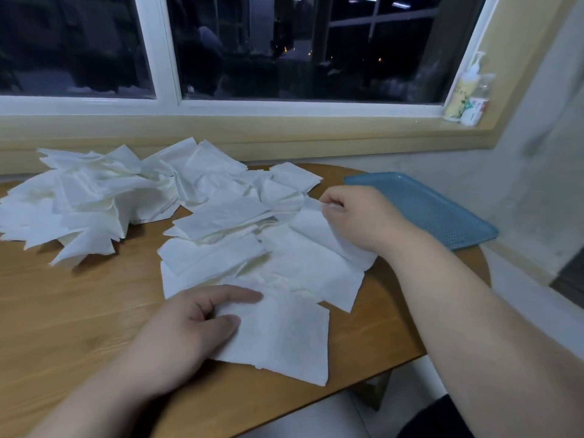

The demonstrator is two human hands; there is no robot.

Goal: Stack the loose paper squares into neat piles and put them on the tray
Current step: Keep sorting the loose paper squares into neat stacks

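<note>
Several loose white paper squares [221, 216] lie scattered over the wooden table [63, 305], in a heap at the back left and a flatter spread in the middle. One square [284, 339] lies nearest the front edge; my left hand [186, 336] rests on its left side with thumb and forefinger stretched over it. My right hand [357, 213] pinches the corner of another paper square [316, 226] at the right of the spread, lifting it slightly. A blue tray [442, 213] sits at the table's right edge, just behind my right hand, with nothing on it.
A window sill [252, 128] runs along the back, close behind the paper heap. Two bottles [467, 99] stand on the sill at the right corner. The table's rounded front edge curves away at the right, below my right forearm.
</note>
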